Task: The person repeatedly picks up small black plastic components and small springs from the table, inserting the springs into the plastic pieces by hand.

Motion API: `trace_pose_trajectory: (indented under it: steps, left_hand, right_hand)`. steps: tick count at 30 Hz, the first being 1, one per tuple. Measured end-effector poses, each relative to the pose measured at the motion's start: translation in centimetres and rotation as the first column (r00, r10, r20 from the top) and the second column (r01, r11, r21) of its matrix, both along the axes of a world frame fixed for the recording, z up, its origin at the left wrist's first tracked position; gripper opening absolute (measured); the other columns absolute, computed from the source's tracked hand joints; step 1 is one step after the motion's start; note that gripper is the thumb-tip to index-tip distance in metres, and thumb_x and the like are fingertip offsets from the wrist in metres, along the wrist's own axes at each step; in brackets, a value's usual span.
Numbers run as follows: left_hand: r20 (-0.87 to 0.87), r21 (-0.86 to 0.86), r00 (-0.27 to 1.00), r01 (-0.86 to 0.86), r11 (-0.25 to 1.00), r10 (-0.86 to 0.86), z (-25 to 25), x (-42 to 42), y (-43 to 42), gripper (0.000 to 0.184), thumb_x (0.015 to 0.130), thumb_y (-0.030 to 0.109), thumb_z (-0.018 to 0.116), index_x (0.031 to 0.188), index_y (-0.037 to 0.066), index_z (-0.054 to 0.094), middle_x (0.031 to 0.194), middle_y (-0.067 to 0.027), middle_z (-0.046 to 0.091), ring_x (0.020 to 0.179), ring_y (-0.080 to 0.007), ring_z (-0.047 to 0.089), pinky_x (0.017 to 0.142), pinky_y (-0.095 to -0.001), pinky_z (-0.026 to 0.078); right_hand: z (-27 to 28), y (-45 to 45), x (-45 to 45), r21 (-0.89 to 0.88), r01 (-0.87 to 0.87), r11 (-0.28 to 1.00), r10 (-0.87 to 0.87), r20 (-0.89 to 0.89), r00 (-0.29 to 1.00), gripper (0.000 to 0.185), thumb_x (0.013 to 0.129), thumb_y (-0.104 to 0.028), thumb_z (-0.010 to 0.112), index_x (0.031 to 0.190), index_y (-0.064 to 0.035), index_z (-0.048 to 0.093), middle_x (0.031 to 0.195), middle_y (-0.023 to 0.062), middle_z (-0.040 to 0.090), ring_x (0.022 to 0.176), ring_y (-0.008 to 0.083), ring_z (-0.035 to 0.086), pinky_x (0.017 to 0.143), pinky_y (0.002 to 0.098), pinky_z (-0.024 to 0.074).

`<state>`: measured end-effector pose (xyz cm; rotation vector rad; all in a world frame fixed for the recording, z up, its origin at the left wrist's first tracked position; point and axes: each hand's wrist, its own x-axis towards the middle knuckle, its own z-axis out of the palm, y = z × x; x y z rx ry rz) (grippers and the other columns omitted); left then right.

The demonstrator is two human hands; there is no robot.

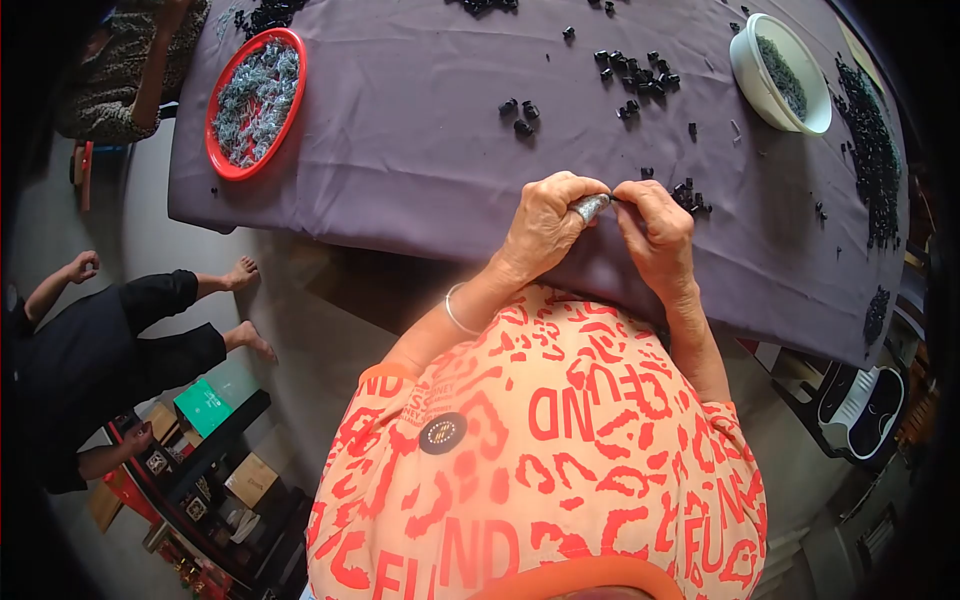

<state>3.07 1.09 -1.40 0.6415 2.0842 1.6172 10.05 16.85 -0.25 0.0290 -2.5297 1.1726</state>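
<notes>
My left hand (545, 226) is closed, with a small silvery-grey object (590, 207) held at its curled fingers; whether it is one piece or a bundle I cannot tell. My right hand (657, 232) is pinched shut close beside it. The fingertips of both hands nearly meet over the table's front edge, at a tiny dark piece (613, 198) whose kind is too small to make out. Just beyond my right hand lies a little cluster of black plastic parts (690, 197). Farther back are a larger scattered group of black parts (640, 75) and several single ones.
A purple cloth (400, 130) covers the table. On it stand a red tray (213, 140) of grey pieces, a white bowl (748, 75) of similar pieces, and a long spread of black parts (872, 150). One person (100, 340) is at the left; another person's arm (155, 75) shows at upper left.
</notes>
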Motion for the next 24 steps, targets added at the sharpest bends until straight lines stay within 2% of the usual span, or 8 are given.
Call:
trace_pose_trajectory:
  steps: [1,4,7,10,16,19,24]
  left_hand:
    - [0.012,-0.057,1.0,0.02,0.998,-0.019,0.0,-0.2,0.1,0.021,0.086,0.001,0.064,0.107,0.001,0.068,0.089,-0.0087,0.068,0.071,-0.0125,0.065,0.065,-0.0251,0.052]
    - [-0.175,-0.137,0.983,0.024,0.99,-0.048,0.3,-0.7,0.1,0.022,0.088,0.002,0.061,0.109,0.0,0.067,0.092,-0.0113,0.069,0.073,-0.0119,0.066,0.064,-0.0267,0.053]
    - [0.184,-0.23,0.981,0.097,0.968,-0.055,2.6,-1.6,-0.3,0.024,0.092,0.006,0.056,0.112,-0.001,0.067,0.093,-0.012,0.07,0.076,-0.0122,0.067,0.064,-0.0272,0.055]
    - [0.396,-0.02,0.915,0.09,0.996,-0.075,1.7,-1.6,-0.6,0.026,0.093,0.01,0.053,0.112,-0.002,0.066,0.092,-0.0109,0.071,0.078,-0.013,0.068,0.064,-0.0275,0.055]
    - [0.415,-0.153,0.903,0.191,0.97,-0.112,2.3,-2.8,0.2,0.027,0.092,0.014,0.054,0.11,-0.003,0.067,0.092,-0.0097,0.071,0.077,-0.0133,0.068,0.062,-0.0273,0.055]
    - [0.427,-0.234,0.898,0.224,0.946,-0.107,3.0,-3.1,0.5,0.026,0.092,0.018,0.059,0.107,-0.001,0.068,0.091,-0.0083,0.07,0.075,-0.0124,0.067,0.057,-0.0264,0.053]
    - [0.474,-0.154,0.867,0.251,0.956,-0.151,2.7,-3.6,0.2,0.028,0.09,0.026,0.066,0.103,0.002,0.068,0.089,-0.006,0.069,0.072,-0.0111,0.066,0.052,-0.0247,0.049]
  right_hand:
    - [-0.2,0.0,-0.1,0.054,-0.017,0.998,0.017,0.006,1.0,0.022,0.077,0.008,0.063,0.098,0.0,0.061,0.088,0.0142,0.063,0.077,0.031,0.064,0.069,0.0359,0.0518]
    - [-0.2,-0.2,-0.5,0.125,-0.045,0.991,0.041,0.04,0.998,0.021,0.077,0.005,0.063,0.097,-0.0008,0.06,0.085,0.0141,0.06,0.079,0.0316,0.062,0.07,0.0394,0.0505]
    - [-0.2,-0.3,-0.7,0.192,-0.066,0.979,0.056,0.056,0.997,0.018,0.078,0.002,0.063,0.096,-0.0011,0.059,0.084,0.0137,0.058,0.079,0.0314,0.061,0.07,0.0405,0.0501]
    - [-0.2,-0.3,-0.8,0.237,-0.085,0.968,0.078,0.04,0.996,0.02,0.079,0.002,0.062,0.098,-0.0014,0.058,0.083,0.0136,0.058,0.079,0.0318,0.061,0.07,0.0413,0.0499]
    - [0.1,-0.5,-1.0,0.222,-0.064,0.973,0.052,0.059,0.997,0.043,0.078,0.004,0.06,0.119,-0.0017,0.051,0.082,0.0147,0.059,0.078,0.033,0.061,0.07,0.0423,0.0498]
    - [0.2,-0.4,-1.1,0.251,-0.088,0.964,0.074,0.064,0.995,0.051,0.077,0.005,0.059,0.127,-0.002,0.048,0.082,0.0152,0.06,0.078,0.0334,0.061,0.07,0.0425,0.0501]
    - [0.4,-0.1,-1.3,0.202,-0.138,0.97,0.131,0.047,0.99,0.058,0.076,0.006,0.059,0.131,-0.0037,0.046,0.083,0.0156,0.06,0.078,0.034,0.062,0.071,0.043,0.0504]
